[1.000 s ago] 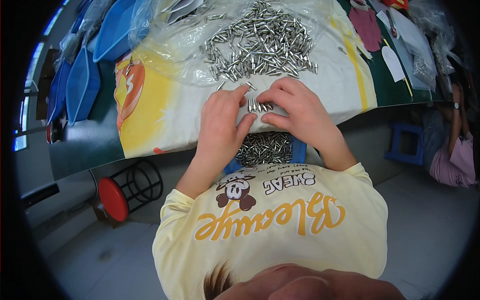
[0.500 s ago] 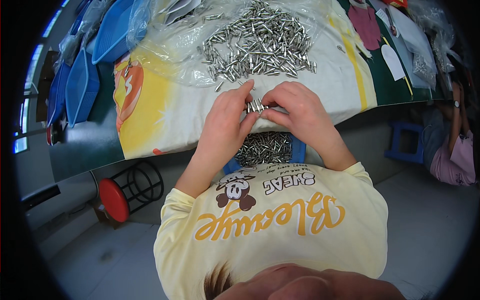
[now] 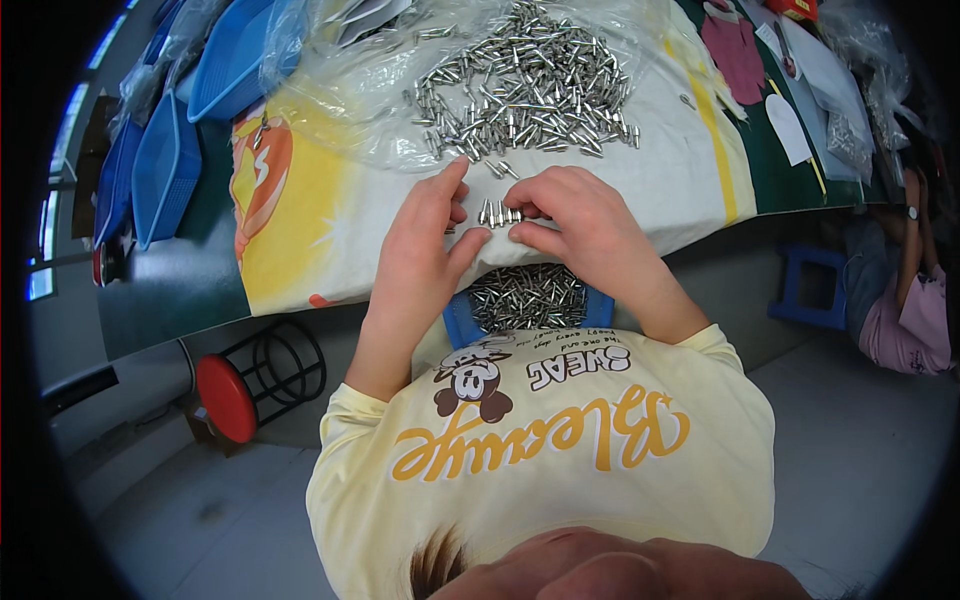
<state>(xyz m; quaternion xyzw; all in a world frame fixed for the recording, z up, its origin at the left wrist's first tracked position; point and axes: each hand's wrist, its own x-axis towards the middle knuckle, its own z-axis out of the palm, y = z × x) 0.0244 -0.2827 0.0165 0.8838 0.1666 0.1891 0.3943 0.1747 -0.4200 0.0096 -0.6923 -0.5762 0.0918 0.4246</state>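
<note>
A short row of small shiny metal pins stands side by side on the cloth near the table's front edge. My right hand has its thumb and fingertips closed around the right end of this row. At the row's left, my left hand is apart from it, thumb and index finger spread; its other fingers curl inward. Just beyond the hands, a few loose pins lie off the large pile of metal pins. Below the table edge, a blue bin full of similar pins sits against my body.
A patterned yellow-and-white cloth covers the table. Clear plastic sheeting lies at the far left, near blue baskets. At right are a maroon glove and a white paper piece. A red stool stands left; another person is at right.
My left hand has moved left, away from the row, and its thumb and fingers have spread. The right hand has shifted slightly left, still at the row's right end.
</note>
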